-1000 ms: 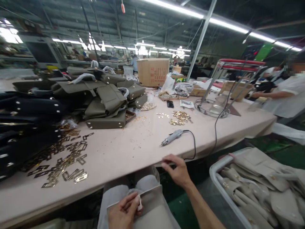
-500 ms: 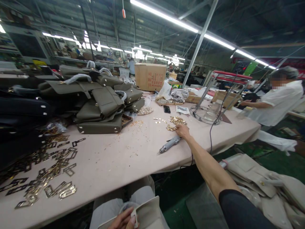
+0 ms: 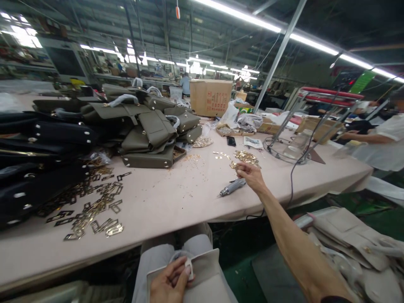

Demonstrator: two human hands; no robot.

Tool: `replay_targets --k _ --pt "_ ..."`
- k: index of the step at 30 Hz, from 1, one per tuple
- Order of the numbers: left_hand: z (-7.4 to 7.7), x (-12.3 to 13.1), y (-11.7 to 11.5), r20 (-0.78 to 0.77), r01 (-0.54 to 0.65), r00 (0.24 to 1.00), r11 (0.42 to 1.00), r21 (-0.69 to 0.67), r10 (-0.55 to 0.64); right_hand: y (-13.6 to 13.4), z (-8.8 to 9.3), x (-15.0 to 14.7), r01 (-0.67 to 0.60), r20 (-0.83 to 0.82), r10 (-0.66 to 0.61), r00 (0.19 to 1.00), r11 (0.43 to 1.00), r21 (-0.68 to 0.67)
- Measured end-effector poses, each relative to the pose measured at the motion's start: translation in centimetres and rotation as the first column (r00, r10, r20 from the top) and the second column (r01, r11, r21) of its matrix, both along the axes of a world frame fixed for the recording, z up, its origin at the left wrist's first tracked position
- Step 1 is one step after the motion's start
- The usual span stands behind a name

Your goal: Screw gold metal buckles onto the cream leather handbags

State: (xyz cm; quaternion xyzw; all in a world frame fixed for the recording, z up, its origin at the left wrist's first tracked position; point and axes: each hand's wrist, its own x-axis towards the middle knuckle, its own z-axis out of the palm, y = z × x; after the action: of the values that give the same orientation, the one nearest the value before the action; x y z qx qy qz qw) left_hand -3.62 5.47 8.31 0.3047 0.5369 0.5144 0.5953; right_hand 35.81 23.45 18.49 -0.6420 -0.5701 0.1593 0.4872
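My left hand (image 3: 172,280) is closed on a small pale tab of the beige bag (image 3: 205,275) that lies across my lap. Over the table, my right hand (image 3: 249,173) has its fingers pinched together beside a pile of small gold metal pieces (image 3: 246,157); what it holds, if anything, is too small to make out. Just below that hand a grey electric screwdriver (image 3: 232,187) lies on the pinkish table cover (image 3: 164,206). A few loose gold plates (image 3: 219,157) lie left of the pile.
Olive bags (image 3: 148,158) and black bags (image 3: 59,147) are heaped at left, with metal frames (image 3: 94,210) before them. Behind are a phone (image 3: 231,141), a carton (image 3: 211,97) and a red-topped stool (image 3: 331,96). Beige bags (image 3: 350,235) lie at lower right. A person stands far right.
My right hand has lifted slightly from the gold pile, its fingers now more visible. My left hand has come further into view with the beige bag. The view has turned a little left.
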Motion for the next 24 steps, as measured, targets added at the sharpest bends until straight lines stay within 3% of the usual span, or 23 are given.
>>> replay_targets --k 2,4,7,10,14,19,24 --pt "0.6 -0.3 0.0 -0.018 0.07 0.997 0.997 -0.013 -0.07 -2.2 -0.5 -3.2 -0.143 -0.203 0.159 0.966 0.985 0.092" --pt "1.2 -0.5 0.0 -0.029 0.131 0.991 0.991 -0.025 -0.132 -4.3 -1.1 -6.4 -0.225 -0.24 0.244 0.939 0.969 0.107" --pt "1.8 -0.4 -0.3 -0.022 0.117 0.993 0.993 -0.008 -0.117 -6.5 -1.9 -10.5 -0.315 0.008 0.315 0.949 0.948 0.045" --pt "1.9 -0.1 -1.0 -0.043 0.057 0.997 0.998 0.002 -0.057 -7.1 -2.8 -13.2 -0.391 0.31 0.375 0.874 0.92 -0.01" --pt "1.7 0.1 -1.7 -0.043 0.036 0.998 0.999 0.002 -0.036 -6.3 -4.0 -15.2 -0.384 0.467 0.378 0.799 0.919 -0.088" --pt "1.1 -0.1 -1.9 0.058 0.031 0.998 0.999 -0.036 -0.029 -5.6 -4.9 -16.6 -0.311 0.255 0.315 0.914 0.949 -0.058" --pt "0.9 -0.3 -1.7 0.137 0.041 0.99 0.998 -0.048 -0.034 -8.1 -4.0 -18.0 -0.282 0.059 0.283 0.957 0.959 -0.033"
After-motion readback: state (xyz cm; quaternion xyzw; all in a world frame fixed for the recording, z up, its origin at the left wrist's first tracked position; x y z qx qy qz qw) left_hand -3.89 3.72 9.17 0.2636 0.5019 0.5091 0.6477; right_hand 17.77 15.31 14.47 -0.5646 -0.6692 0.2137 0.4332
